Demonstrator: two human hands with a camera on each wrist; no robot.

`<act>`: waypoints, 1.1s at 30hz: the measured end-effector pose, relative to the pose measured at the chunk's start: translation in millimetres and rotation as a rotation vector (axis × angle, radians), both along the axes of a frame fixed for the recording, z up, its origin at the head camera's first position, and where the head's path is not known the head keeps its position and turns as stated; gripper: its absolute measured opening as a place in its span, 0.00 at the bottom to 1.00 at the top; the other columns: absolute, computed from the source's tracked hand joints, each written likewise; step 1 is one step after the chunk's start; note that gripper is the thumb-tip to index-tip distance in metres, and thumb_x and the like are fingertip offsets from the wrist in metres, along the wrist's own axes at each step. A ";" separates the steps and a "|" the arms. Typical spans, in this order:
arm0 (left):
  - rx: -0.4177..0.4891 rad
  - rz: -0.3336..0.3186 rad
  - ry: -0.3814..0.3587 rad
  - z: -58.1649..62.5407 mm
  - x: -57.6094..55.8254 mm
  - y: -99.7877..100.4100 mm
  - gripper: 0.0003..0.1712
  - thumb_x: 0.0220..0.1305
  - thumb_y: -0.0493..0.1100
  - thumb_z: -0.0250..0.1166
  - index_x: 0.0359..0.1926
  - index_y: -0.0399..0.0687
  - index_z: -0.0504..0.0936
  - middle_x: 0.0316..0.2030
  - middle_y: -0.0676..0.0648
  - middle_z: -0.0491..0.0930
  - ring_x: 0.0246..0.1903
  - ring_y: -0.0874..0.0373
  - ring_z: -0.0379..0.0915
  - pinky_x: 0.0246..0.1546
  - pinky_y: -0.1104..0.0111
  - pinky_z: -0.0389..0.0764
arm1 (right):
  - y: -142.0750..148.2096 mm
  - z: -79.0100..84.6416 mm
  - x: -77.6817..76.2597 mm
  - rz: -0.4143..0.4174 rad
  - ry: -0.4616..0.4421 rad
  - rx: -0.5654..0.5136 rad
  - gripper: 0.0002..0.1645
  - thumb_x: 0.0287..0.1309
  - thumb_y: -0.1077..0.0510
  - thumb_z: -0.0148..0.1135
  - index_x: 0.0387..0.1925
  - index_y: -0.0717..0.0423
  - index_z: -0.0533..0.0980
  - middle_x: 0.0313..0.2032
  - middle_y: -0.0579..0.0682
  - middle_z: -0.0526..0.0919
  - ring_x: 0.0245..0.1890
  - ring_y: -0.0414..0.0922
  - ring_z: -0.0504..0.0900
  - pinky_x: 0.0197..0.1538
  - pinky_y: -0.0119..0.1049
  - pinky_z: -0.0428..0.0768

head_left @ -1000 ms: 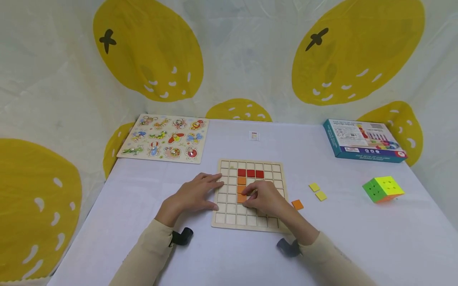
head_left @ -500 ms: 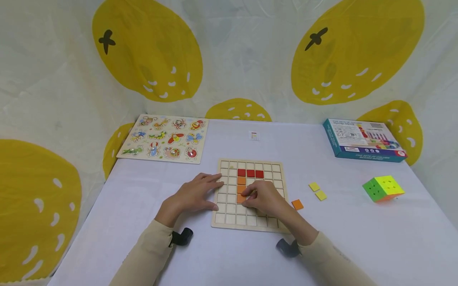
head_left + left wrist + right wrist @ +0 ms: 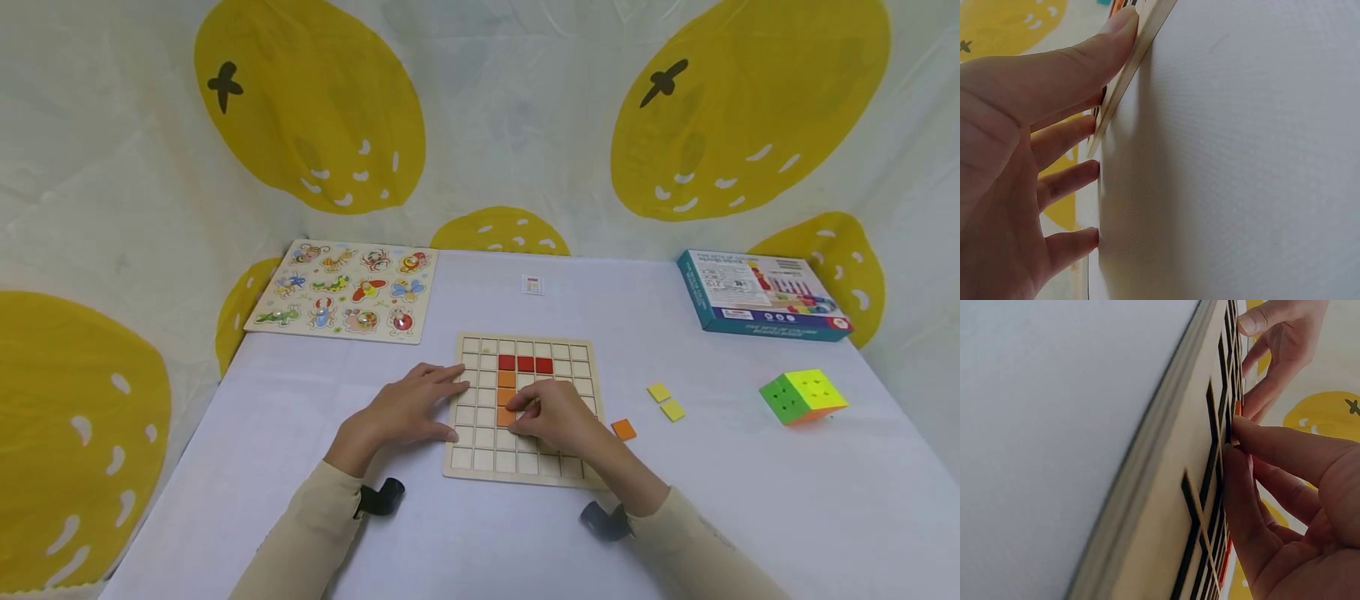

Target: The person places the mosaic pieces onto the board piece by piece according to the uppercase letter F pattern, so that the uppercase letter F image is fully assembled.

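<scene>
A wooden grid board [image 3: 483,439] lies on the table in front of me. Three red tiles [image 3: 525,364] form a row in it, and a column of orange tiles [image 3: 506,379] runs down from the left one. My right hand [image 3: 558,412] pinches the lowest orange tile [image 3: 505,416] by its edges between thumb and forefinger. In the right wrist view, the fingertips [image 3: 1233,449] are close together at the board's surface. My left hand [image 3: 408,404] has its fingers spread, with the thumb [image 3: 1124,22] and fingertips resting on the board's left edge.
Right of the board lie a loose orange tile [image 3: 623,429] and two yellow tiles [image 3: 666,402]. Farther right stand a puzzle cube [image 3: 804,396] and a boxed game [image 3: 765,296]. An insect puzzle board [image 3: 341,292] lies back left, and a small printed card [image 3: 532,285] at the back.
</scene>
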State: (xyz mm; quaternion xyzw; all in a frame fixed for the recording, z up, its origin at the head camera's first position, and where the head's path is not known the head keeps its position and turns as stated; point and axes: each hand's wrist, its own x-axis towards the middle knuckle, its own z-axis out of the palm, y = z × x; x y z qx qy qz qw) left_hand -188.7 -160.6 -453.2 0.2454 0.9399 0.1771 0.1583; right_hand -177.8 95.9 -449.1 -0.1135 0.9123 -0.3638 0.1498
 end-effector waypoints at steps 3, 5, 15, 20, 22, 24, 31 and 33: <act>-0.004 -0.002 0.001 -0.6 0.1 -0.2 0.45 0.54 0.60 0.77 0.73 0.61 0.72 0.79 0.57 0.59 0.76 0.51 0.57 0.63 0.44 0.77 | 5.8 2.3 0.0 0.030 0.009 -0.008 0.15 0.48 0.60 0.80 0.40 0.52 0.88 0.36 0.45 0.90 0.29 0.36 0.82 0.38 0.29 0.82; -0.005 -0.004 0.004 -0.8 0.2 -0.3 0.46 0.54 0.60 0.77 0.73 0.61 0.72 0.80 0.57 0.58 0.76 0.51 0.57 0.63 0.44 0.77 | 11.2 4.7 -0.2 0.051 0.009 -0.009 0.17 0.48 0.59 0.81 0.43 0.51 0.87 0.39 0.45 0.90 0.31 0.35 0.84 0.40 0.29 0.83; 0.000 -0.014 0.009 2.8 1.3 -0.5 0.45 0.55 0.59 0.77 0.73 0.59 0.72 0.80 0.55 0.58 0.76 0.50 0.57 0.63 0.44 0.77 | 56.5 23.1 4.1 0.006 0.000 0.077 0.26 0.50 0.53 0.80 0.53 0.51 0.84 0.46 0.49 0.88 0.37 0.42 0.79 0.35 0.28 0.79; -0.008 -0.008 0.011 3.0 1.1 -0.2 0.45 0.54 0.59 0.77 0.73 0.60 0.72 0.80 0.56 0.58 0.76 0.50 0.58 0.62 0.44 0.78 | 89.9 32.7 7.0 -0.033 0.003 0.114 0.29 0.52 0.52 0.79 0.56 0.53 0.82 0.48 0.53 0.86 0.40 0.46 0.78 0.31 0.31 0.78; -0.011 -0.005 0.012 2.6 1.0 -0.2 0.45 0.54 0.59 0.77 0.73 0.60 0.72 0.80 0.56 0.58 0.76 0.50 0.57 0.62 0.45 0.78 | 101.4 34.8 8.2 -0.051 0.004 0.131 0.29 0.52 0.51 0.78 0.56 0.53 0.82 0.50 0.54 0.86 0.43 0.48 0.79 0.32 0.32 0.78; -0.012 -0.003 0.012 2.3 0.7 -0.1 0.45 0.54 0.59 0.77 0.73 0.60 0.72 0.80 0.57 0.58 0.76 0.51 0.57 0.62 0.45 0.78 | 111.4 35.8 9.6 -0.059 0.011 0.156 0.30 0.52 0.50 0.78 0.57 0.52 0.82 0.52 0.55 0.86 0.45 0.48 0.79 0.35 0.32 0.78; -0.008 0.000 0.006 1.0 0.3 -0.3 0.45 0.55 0.59 0.77 0.73 0.61 0.72 0.80 0.57 0.58 0.76 0.51 0.57 0.62 0.45 0.77 | 135.6 30.8 14.9 -0.078 -0.036 0.195 0.32 0.50 0.48 0.79 0.58 0.51 0.82 0.53 0.54 0.86 0.45 0.47 0.79 0.38 0.32 0.76; -0.009 -0.001 0.004 0.8 0.1 -0.4 0.45 0.55 0.60 0.77 0.73 0.61 0.72 0.80 0.57 0.58 0.76 0.51 0.57 0.63 0.45 0.77 | 139.7 27.6 16.2 -0.077 -0.067 0.194 0.33 0.50 0.49 0.79 0.58 0.53 0.81 0.52 0.55 0.86 0.44 0.47 0.78 0.38 0.30 0.77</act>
